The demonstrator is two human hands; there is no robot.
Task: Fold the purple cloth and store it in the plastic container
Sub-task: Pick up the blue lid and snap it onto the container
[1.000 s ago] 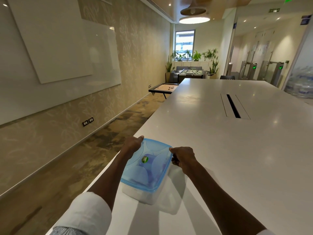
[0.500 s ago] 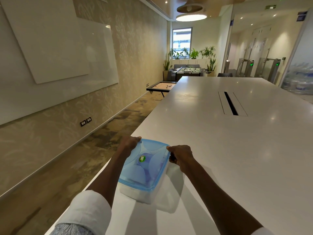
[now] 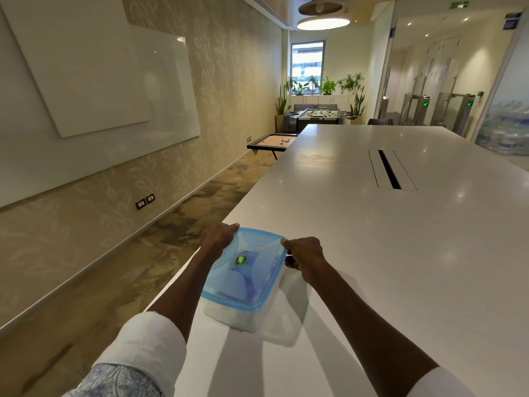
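A clear plastic container (image 3: 229, 313) stands near the left edge of the white table, closed by a translucent blue lid (image 3: 246, 277) with a green sticker. Purple cloth (image 3: 252, 282) shows faintly through the lid, inside the container. My left hand (image 3: 219, 237) grips the lid's far left edge, thumb on top. My right hand (image 3: 303, 253) grips the far right corner of the lid, fingers curled against the side.
The long white table (image 3: 386, 253) stretches ahead, with a cable slot (image 3: 389, 169) in its middle. Its left edge runs just beside the container, with carpet floor below. A low game board table (image 3: 272, 141) stands further along the wall.
Both hands stay on the lid's far edges. The view has shifted slightly; the container sits in the same spot on the table.
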